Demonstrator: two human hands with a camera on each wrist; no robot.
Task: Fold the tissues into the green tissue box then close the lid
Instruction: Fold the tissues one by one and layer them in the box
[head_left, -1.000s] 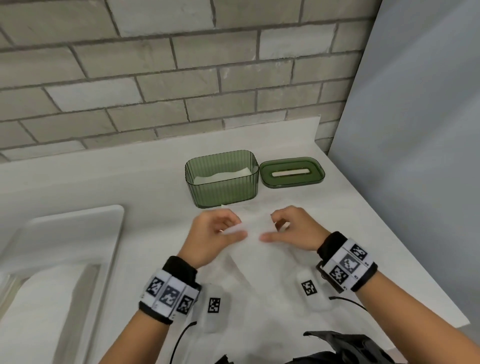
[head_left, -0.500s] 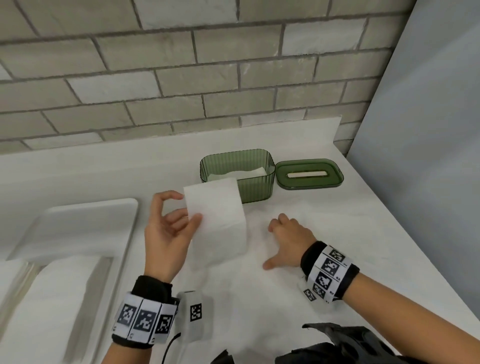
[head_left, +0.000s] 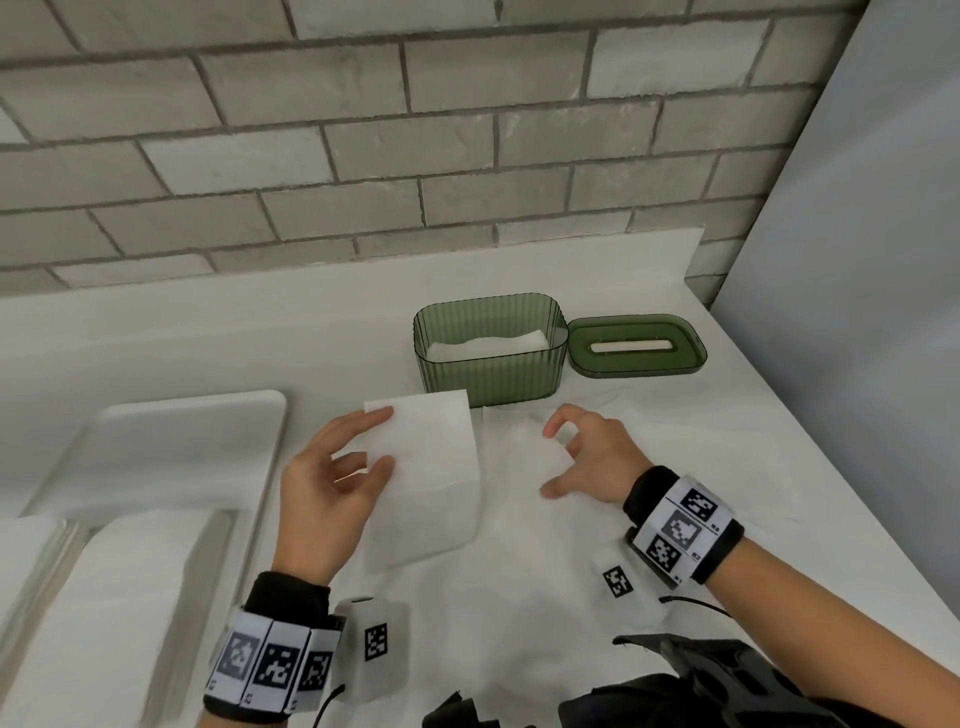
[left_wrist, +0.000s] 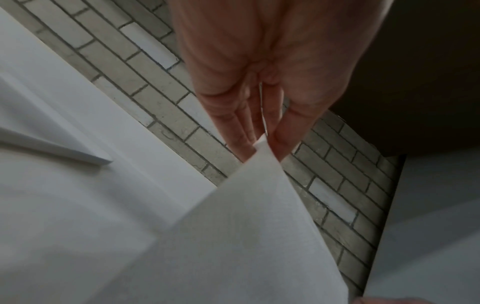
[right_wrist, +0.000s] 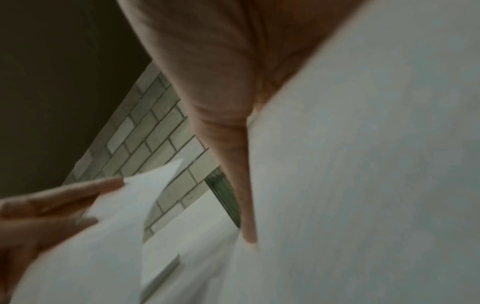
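Head view: a folded tissue (head_left: 423, 452) is pinched by the left hand (head_left: 332, 488) above the worktop (head_left: 675, 415), just before the open green tissue box (head_left: 491, 348); the lid (head_left: 638, 345) lies beside it. The right hand (head_left: 587, 457) is held loosely curled, empty.

Left wrist view: the tissue's corner is seen pinched between thumb and fingers (left_wrist: 241, 131).

Right wrist view: mostly blurred.

A white tray (head_left: 192, 415) lies left of the fingers, a grey brick wall (head_left: 363, 156) beyond them, a blue-grey panel (head_left: 857, 312) to their right

right hand (right_wrist: 213, 86), tissue (right_wrist: 363, 164), brick wall (right_wrist: 150, 131)
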